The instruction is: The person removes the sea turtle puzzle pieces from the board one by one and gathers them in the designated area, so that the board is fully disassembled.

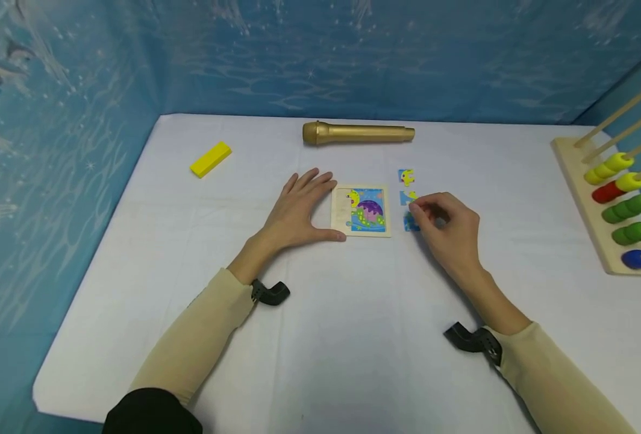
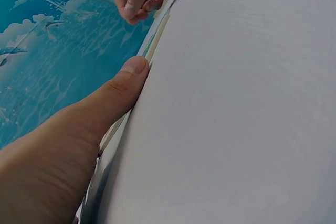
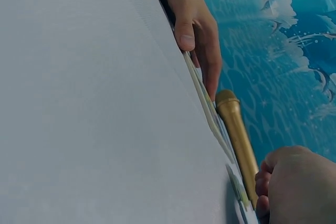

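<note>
At the centre of the head view, the left hand (image 1: 299, 216) is spread, its thumb and a fingertip touching the left part of a puzzle board (image 1: 342, 211), whose picture has a bare strip on its left. Just right of the board, puzzle pieces (image 1: 406, 176) lie in a column; the right hand (image 1: 450, 235) is over the lower ones, thumb and finger brought together, though whether they pinch a piece I cannot tell. A gold microphone (image 1: 358, 134) lies at upper centre, a yellow block (image 1: 211, 160) at upper left. From the left wrist, the left thumb rests against the board's edge at centre left. From the right wrist, the right hand's curled fingers show at lower right.
</note>
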{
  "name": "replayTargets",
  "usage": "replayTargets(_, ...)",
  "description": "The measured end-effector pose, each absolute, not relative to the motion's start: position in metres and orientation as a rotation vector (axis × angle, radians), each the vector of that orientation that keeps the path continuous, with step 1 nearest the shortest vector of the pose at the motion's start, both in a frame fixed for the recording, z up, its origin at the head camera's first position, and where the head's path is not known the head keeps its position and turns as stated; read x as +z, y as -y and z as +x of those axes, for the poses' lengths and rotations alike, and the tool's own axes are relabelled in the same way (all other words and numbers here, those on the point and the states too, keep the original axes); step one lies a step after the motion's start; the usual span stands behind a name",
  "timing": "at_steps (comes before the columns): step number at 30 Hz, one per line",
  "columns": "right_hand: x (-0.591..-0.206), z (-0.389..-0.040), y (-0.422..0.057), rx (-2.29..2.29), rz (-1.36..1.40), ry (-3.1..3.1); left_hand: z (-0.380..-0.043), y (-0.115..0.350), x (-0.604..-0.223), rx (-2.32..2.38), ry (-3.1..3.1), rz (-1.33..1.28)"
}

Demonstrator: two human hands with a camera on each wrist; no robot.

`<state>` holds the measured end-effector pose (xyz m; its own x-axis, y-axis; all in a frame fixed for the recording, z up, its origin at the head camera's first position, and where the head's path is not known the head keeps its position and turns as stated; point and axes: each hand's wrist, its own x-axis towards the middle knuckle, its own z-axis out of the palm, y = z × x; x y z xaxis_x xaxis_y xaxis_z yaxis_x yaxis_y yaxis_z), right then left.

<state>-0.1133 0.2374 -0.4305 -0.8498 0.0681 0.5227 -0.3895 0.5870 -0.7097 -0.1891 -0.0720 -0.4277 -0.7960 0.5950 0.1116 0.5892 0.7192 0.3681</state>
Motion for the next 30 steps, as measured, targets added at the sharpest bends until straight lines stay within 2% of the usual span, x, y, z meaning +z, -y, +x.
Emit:
replayTargets(16, -0.414, -0.151, -0.172, 1.209, 0.297, 2.457, -0.190, 0.074, -0.431, 0.648, -2.906, 1.032)
replayTargets(30, -0.418, -0.162, -0.166, 1.146, 0.325, 2.638, -0.189, 0.073, -0.430, 0.633, -2.907, 1.022)
